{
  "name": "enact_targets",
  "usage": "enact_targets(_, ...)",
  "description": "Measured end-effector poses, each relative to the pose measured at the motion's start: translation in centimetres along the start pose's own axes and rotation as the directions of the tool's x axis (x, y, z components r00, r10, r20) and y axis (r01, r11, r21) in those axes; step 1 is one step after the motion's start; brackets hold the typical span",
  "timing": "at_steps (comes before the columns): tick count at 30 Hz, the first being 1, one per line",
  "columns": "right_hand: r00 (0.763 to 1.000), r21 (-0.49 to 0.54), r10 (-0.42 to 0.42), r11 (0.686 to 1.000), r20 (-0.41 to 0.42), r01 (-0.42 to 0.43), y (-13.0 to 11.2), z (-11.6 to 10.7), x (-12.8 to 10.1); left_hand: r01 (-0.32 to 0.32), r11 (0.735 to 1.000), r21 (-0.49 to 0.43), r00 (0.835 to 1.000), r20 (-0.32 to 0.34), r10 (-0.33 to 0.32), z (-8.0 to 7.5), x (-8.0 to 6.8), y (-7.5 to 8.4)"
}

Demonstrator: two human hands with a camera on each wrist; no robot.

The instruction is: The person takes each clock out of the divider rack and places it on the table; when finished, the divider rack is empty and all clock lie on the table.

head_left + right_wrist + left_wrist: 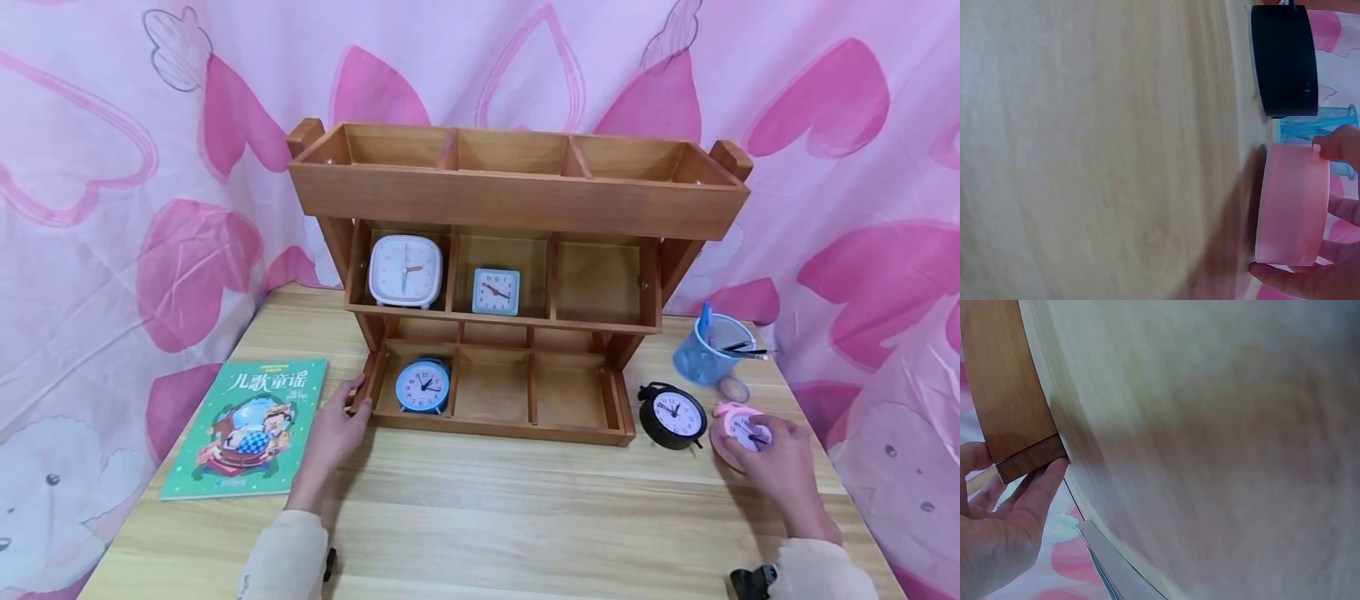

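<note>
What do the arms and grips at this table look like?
They are a person's: left grip and right grip are gloveless. The left sleeve and right sleeve are off-white, with a small black piece beside each. Dark marking on the left sleeve is too small to read.

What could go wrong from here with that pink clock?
The right hand holds the pink clock by its edges, so it might slip. Moved sideways, it could bump the black clock close beside it. The left hand grips the wooden rack by its lower corner; a tug might topple the small square clock.
</note>
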State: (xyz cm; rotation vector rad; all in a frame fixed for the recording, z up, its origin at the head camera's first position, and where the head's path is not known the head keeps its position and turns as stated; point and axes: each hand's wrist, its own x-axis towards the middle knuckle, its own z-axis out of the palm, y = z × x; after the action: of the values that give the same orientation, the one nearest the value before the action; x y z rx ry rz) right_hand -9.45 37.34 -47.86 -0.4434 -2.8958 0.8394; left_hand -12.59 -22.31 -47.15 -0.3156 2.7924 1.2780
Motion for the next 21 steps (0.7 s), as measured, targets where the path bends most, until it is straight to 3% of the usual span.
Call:
enact_targets(9, 0.998, -0.032, -0.013, 0.999, 0.056, 0.015, 0.3, 0.1, 0.0, 0.002, 1.000, -0.010, 1.000, -0.004, -0.002, 0.2, -0.2, 0.0)
enact_targets(14, 0.994, -0.004, -0.095, 0.995, -0.062, 0.095, -1.2, 0.1, -0.9, 0.012, 1.000, -0.024, 1.000, -0.009, -0.012, 0.3, -0.2, -0.2)
enact_targets(17, 0.960, 0.050, -0.200, 0.976, -0.195, 0.213, -3.7, 0.5, -1.4, 0.023, 1.000, -0.008, 1.000, -0.013, -0.023, 0.3, 0.0, -0.3)
enact_targets(21, 0.892, 0.126, -0.332, 0.915, -0.306, 0.383, -8.3, 1.8, -1.8, 0.024, 1.000, 0.016, 1.000, -0.016, -0.024, 0.2, 0.1, -0.1)
